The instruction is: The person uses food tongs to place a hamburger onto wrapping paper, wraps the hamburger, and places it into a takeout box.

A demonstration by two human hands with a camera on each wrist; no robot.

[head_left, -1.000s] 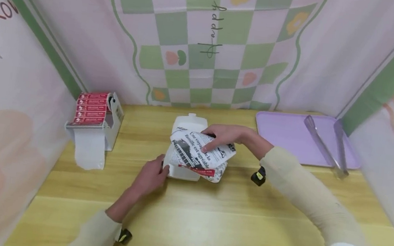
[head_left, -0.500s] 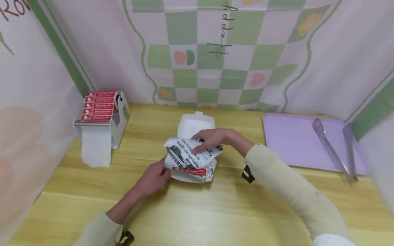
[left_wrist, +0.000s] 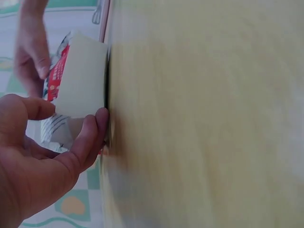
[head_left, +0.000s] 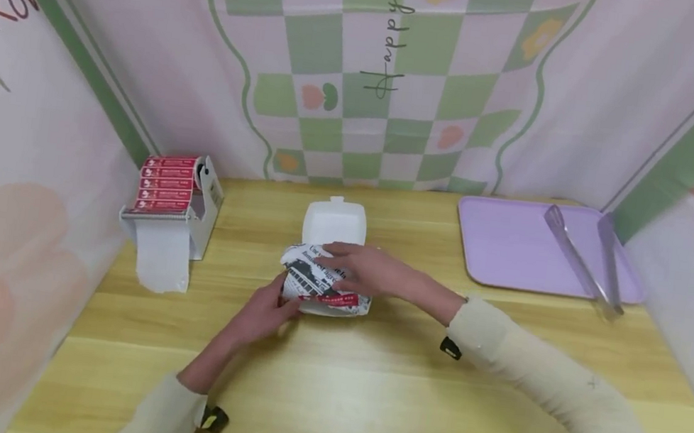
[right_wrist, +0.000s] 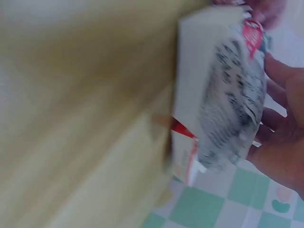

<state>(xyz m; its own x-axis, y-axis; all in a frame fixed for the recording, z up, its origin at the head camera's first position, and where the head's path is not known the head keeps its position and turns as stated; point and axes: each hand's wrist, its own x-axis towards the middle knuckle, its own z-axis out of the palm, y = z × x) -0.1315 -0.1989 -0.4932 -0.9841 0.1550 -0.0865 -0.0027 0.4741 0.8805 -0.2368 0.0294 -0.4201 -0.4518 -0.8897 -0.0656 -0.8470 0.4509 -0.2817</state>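
A packet wrapped in newspaper-print paper with a red sticker sits in the base of a white clamshell takeaway box, whose lid is raised towards the back. At the box's front left corner, my left hand holds its side; the left wrist view shows thumb and fingers around the white wall. My right hand lies over the packet with its fingers extended, touching the paper's top. From the right wrist, the crinkled wrapping rises above the box rim beside that hand. What the paper encloses is hidden.
On the left stands a label dispenser with a roll of red stickers and a hanging backing strip. A purple tray at the back right bears metal tongs. Patterned cloth encloses the wooden table.
The packet has gone down and slightly left into the box base. My right hand has changed from gripping its edge to resting on top with extended fingers. My left hand stays at the box.
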